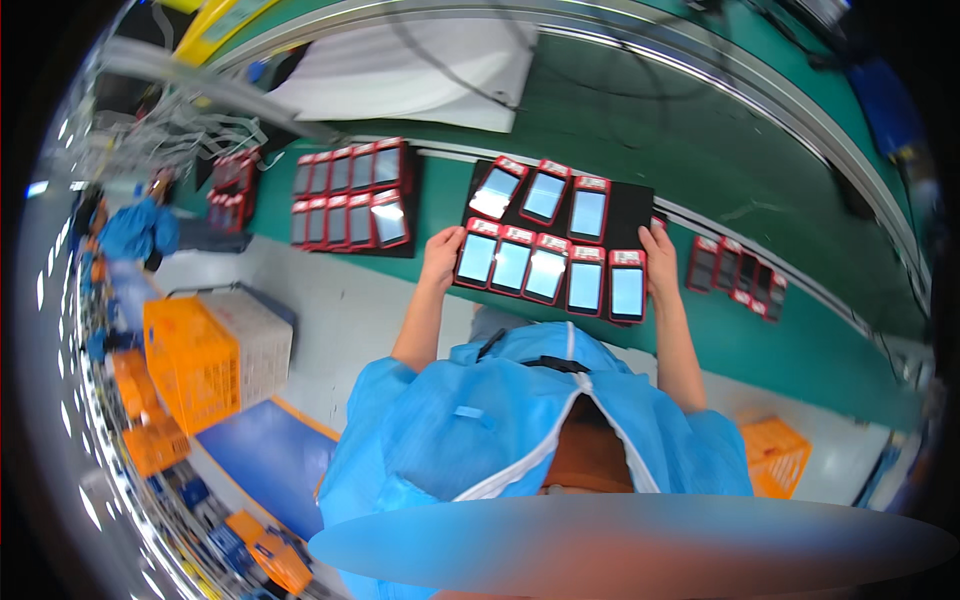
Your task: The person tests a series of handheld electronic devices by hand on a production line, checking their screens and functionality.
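A black flat tray (630, 200) is held level at the front of the green bench. On it lie several red-framed handheld devices (588, 213) with lit, pale screens, set in two uneven rows. My left hand (443, 256) grips the tray's left edge, its fingers partly hidden beside the nearest device. Around the right edge is my right hand (660, 262), close to the front right device (627, 288). Whether the tray touches the bench I cannot tell.
More red-framed devices (350, 190) with mostly dark screens lie in two rows on the left. Another group (738, 275) lies to the right. White sheeting (420, 75) hangs at the back. Orange crates (190, 360) stand on the floor at left; a person in blue (140, 235) is beyond.
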The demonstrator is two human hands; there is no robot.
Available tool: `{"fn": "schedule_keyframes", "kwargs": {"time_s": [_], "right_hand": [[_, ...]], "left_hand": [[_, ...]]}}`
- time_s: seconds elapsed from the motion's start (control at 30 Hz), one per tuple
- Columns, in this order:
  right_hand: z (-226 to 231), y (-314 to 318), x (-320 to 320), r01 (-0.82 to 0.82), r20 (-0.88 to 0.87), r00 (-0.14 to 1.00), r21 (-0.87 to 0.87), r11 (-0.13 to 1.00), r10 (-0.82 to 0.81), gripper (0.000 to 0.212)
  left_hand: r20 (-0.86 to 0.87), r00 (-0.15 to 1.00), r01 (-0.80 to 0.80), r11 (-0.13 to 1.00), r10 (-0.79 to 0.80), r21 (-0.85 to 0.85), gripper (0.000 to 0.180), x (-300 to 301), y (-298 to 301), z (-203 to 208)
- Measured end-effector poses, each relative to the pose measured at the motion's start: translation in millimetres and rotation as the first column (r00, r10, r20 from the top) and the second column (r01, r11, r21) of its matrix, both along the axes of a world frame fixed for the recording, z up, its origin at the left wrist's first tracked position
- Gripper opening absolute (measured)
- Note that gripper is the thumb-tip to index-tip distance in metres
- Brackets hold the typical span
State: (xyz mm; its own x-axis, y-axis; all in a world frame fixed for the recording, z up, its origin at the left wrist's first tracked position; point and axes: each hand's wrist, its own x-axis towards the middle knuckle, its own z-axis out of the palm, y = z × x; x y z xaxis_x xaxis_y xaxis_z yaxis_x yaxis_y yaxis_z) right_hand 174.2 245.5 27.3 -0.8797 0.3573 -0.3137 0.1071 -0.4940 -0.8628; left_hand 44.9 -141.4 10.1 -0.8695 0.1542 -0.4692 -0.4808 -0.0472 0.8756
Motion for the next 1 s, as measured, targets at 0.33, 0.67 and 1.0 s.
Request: {"fn": "schedule_keyframes", "kwargs": {"time_s": [0.33,0.67,1.0], "right_hand": [[22,-202,-156,-0.225,-0.023,0.974,0.063,0.972,0.227,0.025],[14,-383,-286,-0.268,0.146,0.960,0.246,0.931,0.238,0.018],[-13,-387,-264,-0.209,0.197,0.975,0.663,0.719,0.101,0.027]], "left_hand": [[-0.081,0.983,-0.180,0.967,0.167,-0.179,0.023,-90,-223,86],[-0.117,0.985,-0.156,0.947,0.128,-0.279,0.026,-246,-400,43],[-0.153,0.984,-0.153,0.890,0.095,-0.430,0.024,-259,-453,-22]]}}
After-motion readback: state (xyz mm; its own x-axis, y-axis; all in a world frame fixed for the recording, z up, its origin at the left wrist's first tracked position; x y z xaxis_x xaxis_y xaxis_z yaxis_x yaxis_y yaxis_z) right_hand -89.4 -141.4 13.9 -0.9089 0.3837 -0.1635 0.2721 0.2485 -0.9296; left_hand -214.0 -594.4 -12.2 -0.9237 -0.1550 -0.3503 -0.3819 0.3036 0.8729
